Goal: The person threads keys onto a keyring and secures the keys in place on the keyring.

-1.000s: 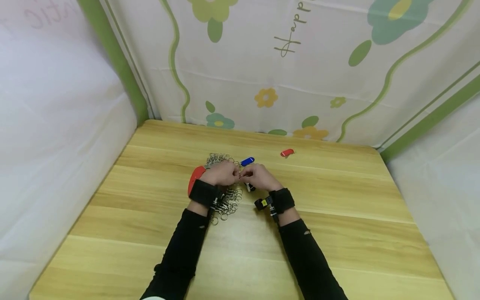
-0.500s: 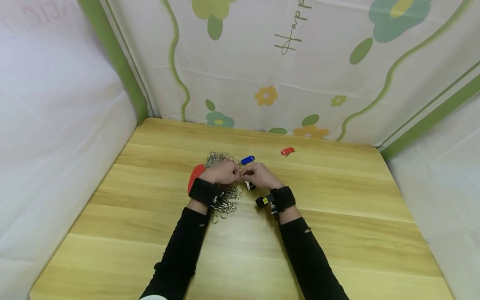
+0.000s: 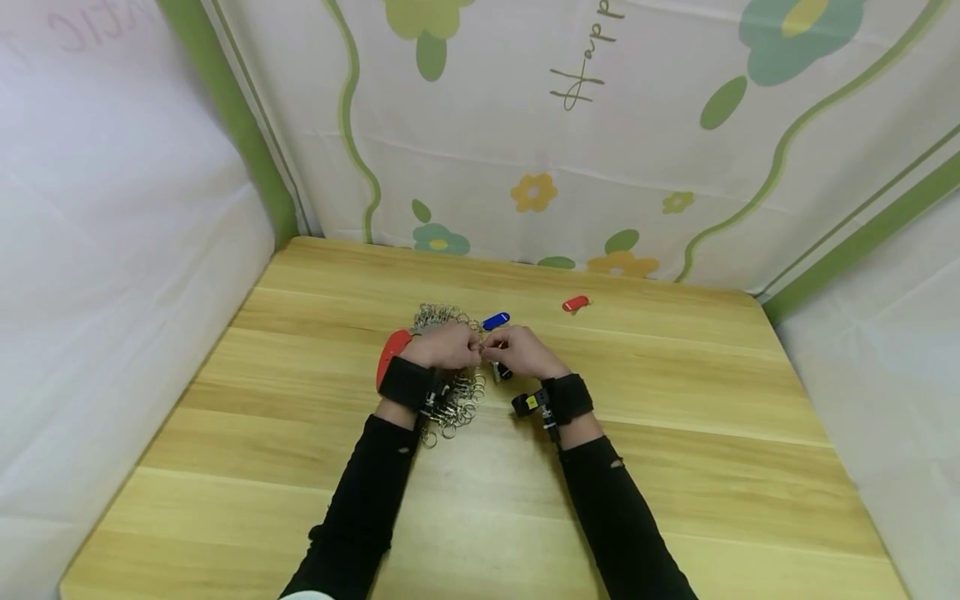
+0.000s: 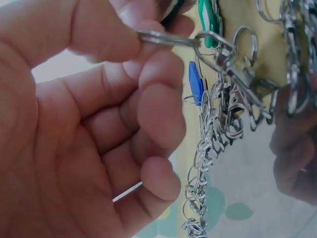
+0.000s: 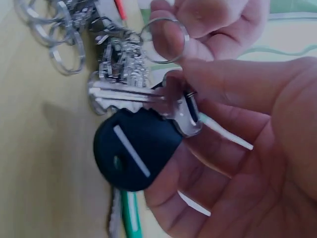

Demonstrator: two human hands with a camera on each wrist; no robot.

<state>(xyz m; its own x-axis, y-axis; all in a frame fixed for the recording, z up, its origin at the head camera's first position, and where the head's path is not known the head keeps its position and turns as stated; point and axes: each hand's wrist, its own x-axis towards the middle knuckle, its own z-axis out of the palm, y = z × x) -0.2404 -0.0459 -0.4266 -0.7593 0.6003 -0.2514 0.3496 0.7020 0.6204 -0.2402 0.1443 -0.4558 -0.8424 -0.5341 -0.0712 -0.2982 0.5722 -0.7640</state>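
In the head view both hands meet over a bunch of metal clasps and rings (image 3: 457, 408) at mid-table. My left hand (image 3: 448, 345) pinches a split ring (image 4: 168, 38) between thumb and forefinger; the ring is linked to a silver clasp (image 4: 223, 59). Its other fingers curl loosely. My right hand (image 3: 523, 352) pinches a silver key (image 5: 124, 94) by its head, close beside the ring (image 5: 166, 40). Against the key hangs a black key head (image 5: 136, 151) with a white stripe. The right thumb covers part of the silver key's head.
A blue key tag (image 3: 496, 322) lies just beyond the hands, and a red key tag (image 3: 575, 304) farther right. A red flat piece (image 3: 390, 357) shows left of the left wrist. A green tag (image 4: 209, 22) hangs near the clasps. Fabric walls stand around the wooden table (image 3: 675, 467).
Both hands stay nearly in place, pinching over the clasps. The black and silver keys beneath the right hand shift slightly.
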